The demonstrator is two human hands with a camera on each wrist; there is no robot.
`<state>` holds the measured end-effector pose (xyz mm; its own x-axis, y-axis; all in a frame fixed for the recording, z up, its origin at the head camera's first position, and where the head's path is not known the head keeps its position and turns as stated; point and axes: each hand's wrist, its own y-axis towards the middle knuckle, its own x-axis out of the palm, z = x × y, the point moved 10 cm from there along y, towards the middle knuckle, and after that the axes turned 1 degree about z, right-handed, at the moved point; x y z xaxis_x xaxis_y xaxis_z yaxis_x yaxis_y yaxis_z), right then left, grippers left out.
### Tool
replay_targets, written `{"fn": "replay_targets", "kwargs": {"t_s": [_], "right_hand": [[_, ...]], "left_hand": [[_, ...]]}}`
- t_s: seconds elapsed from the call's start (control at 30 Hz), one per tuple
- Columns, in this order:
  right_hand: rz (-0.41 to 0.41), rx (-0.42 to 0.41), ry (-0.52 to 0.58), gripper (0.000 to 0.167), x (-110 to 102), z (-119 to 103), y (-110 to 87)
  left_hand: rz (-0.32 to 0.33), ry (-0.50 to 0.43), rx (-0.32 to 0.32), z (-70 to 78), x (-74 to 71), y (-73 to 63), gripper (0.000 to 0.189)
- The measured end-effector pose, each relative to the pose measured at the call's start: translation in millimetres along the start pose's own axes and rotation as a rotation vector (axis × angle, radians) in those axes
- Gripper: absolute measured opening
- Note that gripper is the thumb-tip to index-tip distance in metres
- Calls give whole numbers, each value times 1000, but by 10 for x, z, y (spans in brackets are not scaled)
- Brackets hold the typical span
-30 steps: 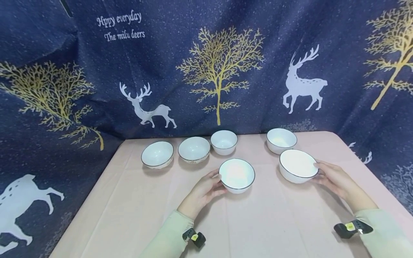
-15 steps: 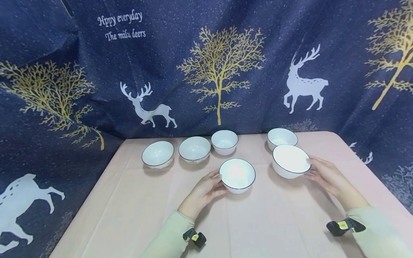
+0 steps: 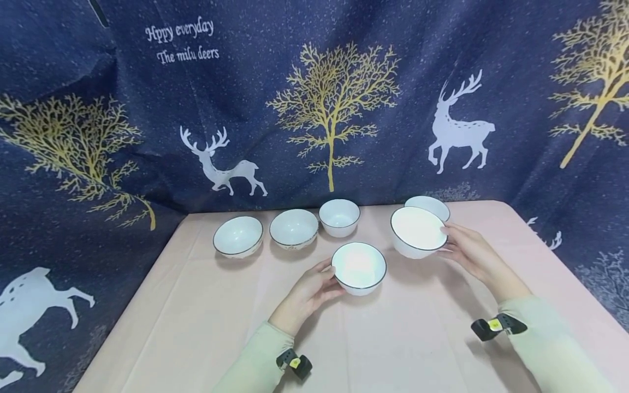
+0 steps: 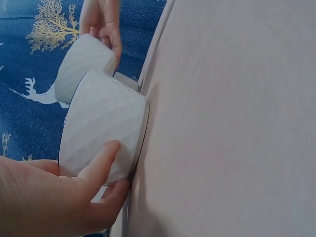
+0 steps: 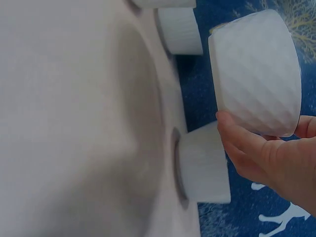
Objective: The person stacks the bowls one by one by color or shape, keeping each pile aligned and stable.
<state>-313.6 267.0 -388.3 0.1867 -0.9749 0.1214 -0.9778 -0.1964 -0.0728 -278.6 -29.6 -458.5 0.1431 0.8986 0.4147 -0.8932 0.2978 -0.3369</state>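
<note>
Near the middle of the table, a white bowl with a dark rim (image 3: 359,267) is gripped at its left side by my left hand (image 3: 312,292), thumb at the rim. The left wrist view shows its faceted outer wall (image 4: 106,123) with fingers against it. My right hand (image 3: 472,254) holds a second white dark-rimmed bowl (image 3: 419,229) by its right side, thumb over the rim. In the right wrist view this faceted bowl (image 5: 256,74) is up off the table. It partly hides a white bowl (image 3: 429,204) standing behind it.
Along the back stand a left bowl (image 3: 238,237), a patterned bowl (image 3: 294,228) beside it and a smaller bowl (image 3: 339,217). A pale pink cloth covers the table (image 3: 196,327). Behind it hangs a dark blue curtain (image 3: 393,109) with deer and trees.
My right hand has carried its bowl leftward and slightly farther back, so it now overlaps the back right bowl in view. The left hand and its bowl have stayed in place.
</note>
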Motion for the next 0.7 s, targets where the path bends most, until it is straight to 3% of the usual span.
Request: {"fn": "replay_targets", "kwargs": {"t_s": [0.27, 0.7], "right_hand": [[-25, -22, -35, 67, 145, -120, 71], [-76, -6, 18, 62, 388, -169, 163]], "left_hand": [[-8, 3, -1, 11, 13, 3, 48], [4, -8, -2, 7, 2, 12, 47]]}}
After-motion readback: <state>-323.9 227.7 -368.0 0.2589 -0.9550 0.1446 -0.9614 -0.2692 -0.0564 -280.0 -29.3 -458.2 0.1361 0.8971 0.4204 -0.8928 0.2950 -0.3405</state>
